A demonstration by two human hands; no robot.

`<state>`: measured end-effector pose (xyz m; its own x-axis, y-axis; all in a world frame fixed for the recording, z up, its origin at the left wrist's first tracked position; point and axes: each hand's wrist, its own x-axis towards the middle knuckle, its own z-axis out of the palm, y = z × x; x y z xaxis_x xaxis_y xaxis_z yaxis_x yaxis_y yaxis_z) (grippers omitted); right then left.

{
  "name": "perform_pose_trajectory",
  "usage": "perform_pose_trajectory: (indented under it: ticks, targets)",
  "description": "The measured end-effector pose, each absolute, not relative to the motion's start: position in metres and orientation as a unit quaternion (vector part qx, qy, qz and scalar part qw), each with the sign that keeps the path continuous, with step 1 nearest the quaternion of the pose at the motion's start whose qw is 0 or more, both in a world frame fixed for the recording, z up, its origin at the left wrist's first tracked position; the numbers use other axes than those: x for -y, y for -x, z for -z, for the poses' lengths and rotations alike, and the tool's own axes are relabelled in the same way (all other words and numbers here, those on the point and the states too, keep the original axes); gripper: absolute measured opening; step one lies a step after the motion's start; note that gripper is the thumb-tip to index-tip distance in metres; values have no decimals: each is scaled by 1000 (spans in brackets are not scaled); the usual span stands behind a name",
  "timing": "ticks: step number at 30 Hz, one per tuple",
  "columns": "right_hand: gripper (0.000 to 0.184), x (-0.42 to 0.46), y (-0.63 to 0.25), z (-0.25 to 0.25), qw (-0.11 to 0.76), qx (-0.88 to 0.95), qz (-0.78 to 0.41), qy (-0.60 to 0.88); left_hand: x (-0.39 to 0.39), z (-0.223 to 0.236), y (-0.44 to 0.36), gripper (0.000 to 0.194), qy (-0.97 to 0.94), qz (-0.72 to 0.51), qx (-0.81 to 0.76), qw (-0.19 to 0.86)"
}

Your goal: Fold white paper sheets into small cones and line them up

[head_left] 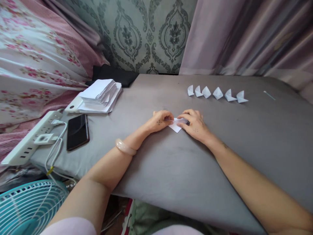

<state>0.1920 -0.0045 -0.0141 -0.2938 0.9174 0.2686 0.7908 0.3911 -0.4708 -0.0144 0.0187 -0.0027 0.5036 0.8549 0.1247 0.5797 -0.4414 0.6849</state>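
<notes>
A small piece of folded white paper (176,127) lies on the grey table cover, one corner pointing toward me. My left hand (161,120) pinches its left side between thumb and fingers. On the opposite side, my right hand (193,122) grips the paper's right edge, with the thumb on the near face and the fingers over the top. Both hands partly hide the upper folds. Beyond my right hand stands a row of several small folded paper boats (217,93).
To the left are a stack of white paper (100,94), a phone (77,132) and a power strip (34,135) with cables. A black cloth (114,74) lies behind the stack. A cotton swab (269,95) is far right. Below the left edge stands a turquoise fan (31,207).
</notes>
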Motion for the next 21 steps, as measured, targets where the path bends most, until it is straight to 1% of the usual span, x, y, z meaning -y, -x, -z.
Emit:
perform_pose_trajectory:
  ticks: [3, 6, 9, 11, 16, 21]
  targets:
    - [22, -1, -193, 10, 216, 786, -164, 556, -18, 0, 16, 18, -809, -211, -464, 293]
    - [23, -12, -196, 5, 195, 771, -231, 560, -18, -3, 16, 21, -805, -188, -481, 293]
    - [21, -22, -200, 2, 188, 758, -315, 539, -19, -5, 16, 20, -791, -181, -493, 313]
    - [20, -25, -202, 3, 197, 757, -343, 520, -19, -5, 16, 19, -784, -185, -495, 326]
    - [19, -25, -205, 9, 237, 782, -317, 481, -19, -4, 18, 16, -790, -195, -482, 326]
    - [18, -17, -208, 12, 235, 831, -234, 446, -22, -1, 21, 16, -856, -177, -422, 242]
